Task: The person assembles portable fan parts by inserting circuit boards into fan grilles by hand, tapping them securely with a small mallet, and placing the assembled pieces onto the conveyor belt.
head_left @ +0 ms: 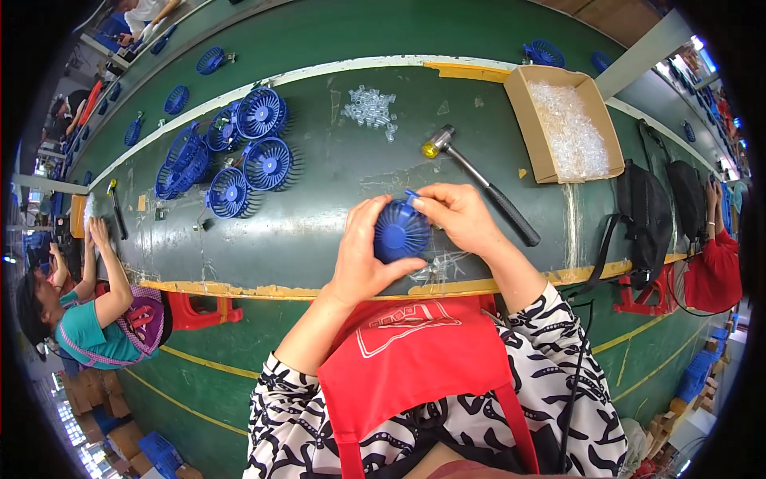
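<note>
A round blue slatted fan housing [400, 232] is held between my two hands, over the front part of the dark green bench. My left hand [361, 251] wraps round its left side, thumb stretched along the lower edge. At its upper right rim, the fingers of my right hand [456, 214] pinch by a small blue tab. Whether a tiny part sits between those fingertips is hidden. Beyond my right hand lies a hammer [487, 188] with a yellow-tipped head and black grip. A loose pile of small clear plastic pieces [369, 108] rests farther back.
Several blue fan housings [267, 164] are grouped at the back left. A cardboard box [533, 128] of clear pieces stands at the back right, near a black bag [642, 211]. Clear scraps [439, 270] lie by the taped bench edge. A co-worker in teal [100, 319] works at left.
</note>
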The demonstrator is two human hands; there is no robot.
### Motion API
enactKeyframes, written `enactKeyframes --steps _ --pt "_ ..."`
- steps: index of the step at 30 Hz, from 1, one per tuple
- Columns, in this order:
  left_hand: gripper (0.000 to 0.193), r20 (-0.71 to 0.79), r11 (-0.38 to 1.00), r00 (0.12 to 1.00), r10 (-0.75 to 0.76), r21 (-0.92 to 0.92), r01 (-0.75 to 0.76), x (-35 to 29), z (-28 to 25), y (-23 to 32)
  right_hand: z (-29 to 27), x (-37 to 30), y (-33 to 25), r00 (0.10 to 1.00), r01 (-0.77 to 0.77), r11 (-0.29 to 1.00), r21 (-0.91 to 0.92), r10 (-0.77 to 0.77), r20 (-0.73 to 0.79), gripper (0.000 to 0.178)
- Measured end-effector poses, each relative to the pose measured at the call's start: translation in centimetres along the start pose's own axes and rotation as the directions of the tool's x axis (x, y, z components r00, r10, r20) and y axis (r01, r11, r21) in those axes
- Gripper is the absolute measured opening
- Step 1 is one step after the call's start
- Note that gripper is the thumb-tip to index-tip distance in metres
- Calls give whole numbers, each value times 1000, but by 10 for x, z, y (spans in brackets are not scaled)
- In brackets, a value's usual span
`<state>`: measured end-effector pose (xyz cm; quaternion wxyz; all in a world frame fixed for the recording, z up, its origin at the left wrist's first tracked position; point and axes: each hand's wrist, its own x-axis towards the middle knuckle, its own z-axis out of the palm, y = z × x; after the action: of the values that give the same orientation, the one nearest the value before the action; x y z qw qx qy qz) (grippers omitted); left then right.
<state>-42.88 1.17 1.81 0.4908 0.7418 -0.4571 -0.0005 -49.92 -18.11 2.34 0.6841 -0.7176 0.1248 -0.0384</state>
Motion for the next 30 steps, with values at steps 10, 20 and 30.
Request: enactKeyframes --steps 10,20,30 --pt "18 -297 931 926 -232 210 300 81 29 -42 -21 -5 7 993 10 996 85 0 -117 19" --pt "8 -192 823 981 19 560 94 108 33 -47 -23 -3 6 985 148 989 -19 -149 -81 17" --pt "17 134 592 991 -24 800 -94 104 22 -32 -25 -2 5 987 153 984 -86 -157 -40 17"
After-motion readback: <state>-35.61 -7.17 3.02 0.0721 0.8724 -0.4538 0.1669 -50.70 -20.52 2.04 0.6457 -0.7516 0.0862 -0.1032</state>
